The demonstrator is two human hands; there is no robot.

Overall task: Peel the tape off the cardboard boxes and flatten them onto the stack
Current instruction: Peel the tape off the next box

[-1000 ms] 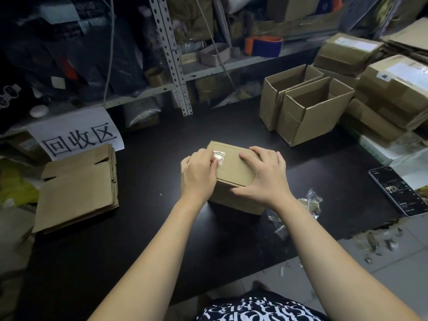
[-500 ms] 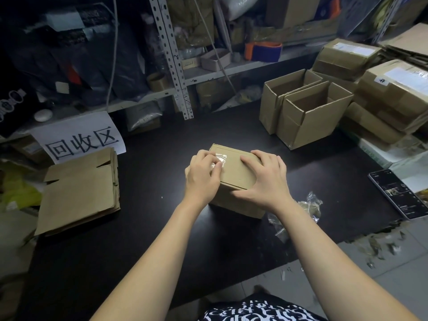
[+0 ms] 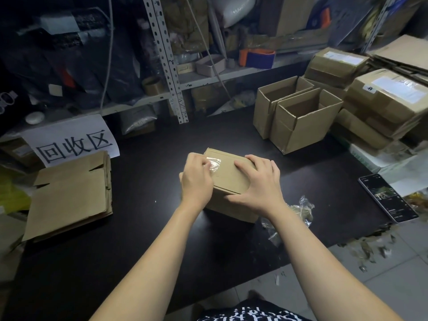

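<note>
A small closed cardboard box (image 3: 229, 181) sits in the middle of the black table (image 3: 143, 205). My left hand (image 3: 196, 179) lies on its left top edge, and its fingertips pinch a loose crinkled end of clear tape (image 3: 213, 165). My right hand (image 3: 259, 184) rests spread over the right side of the box top and holds it down, thumb against the near edge. A stack of flattened cardboard (image 3: 69, 195) lies at the left of the table.
Two open empty boxes (image 3: 298, 121) stand at the back right, with sealed boxes (image 3: 384, 105) piled beyond them. Crumpled clear tape (image 3: 294, 212) lies right of the box. A phone (image 3: 389, 200) lies at the table's right edge. A paper sign (image 3: 74, 142) leans behind the flat stack. Shelving runs along the back.
The left hand's fingertips have worked at the tape end, which now stands up a little more from the box top. Box and right hand have stayed in place.
</note>
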